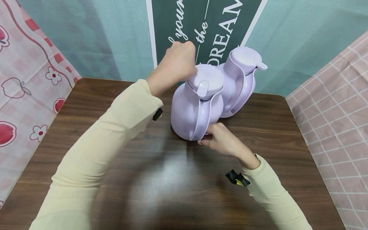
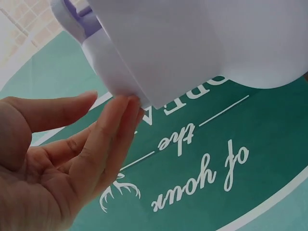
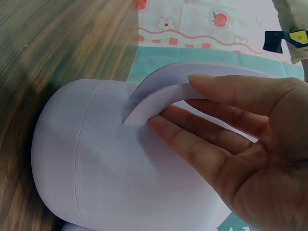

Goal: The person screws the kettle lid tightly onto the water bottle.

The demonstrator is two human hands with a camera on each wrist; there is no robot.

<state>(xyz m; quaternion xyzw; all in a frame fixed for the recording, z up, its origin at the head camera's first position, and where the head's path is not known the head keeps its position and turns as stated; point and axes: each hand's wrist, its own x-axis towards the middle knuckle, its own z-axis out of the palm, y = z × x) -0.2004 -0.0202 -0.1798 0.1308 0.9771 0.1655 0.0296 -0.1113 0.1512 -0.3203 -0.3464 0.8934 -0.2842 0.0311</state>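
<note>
A pale lilac thermal jug (image 1: 181,110) stands on the wooden table with its lid lever and handle facing me. My right hand (image 1: 225,140) holds the lower part of its handle (image 3: 161,98); in the right wrist view the thumb lies along the outer edge and the fingers reach inside the loop. At the far left side of the lid (image 2: 108,62), my left hand (image 2: 62,159) touches the rim with its fingertips, thumb held apart. A second lilac jug (image 1: 230,88) of the same kind stands behind to the right, partly hidden by the first.
The dark wooden table (image 1: 120,191) meets a teal backdrop (image 1: 126,41) with a lettered green panel (image 1: 164,19). A fruit-patterned cloth (image 1: 34,95) borders the left, and a pink tile-patterned sheet (image 1: 339,127) the right.
</note>
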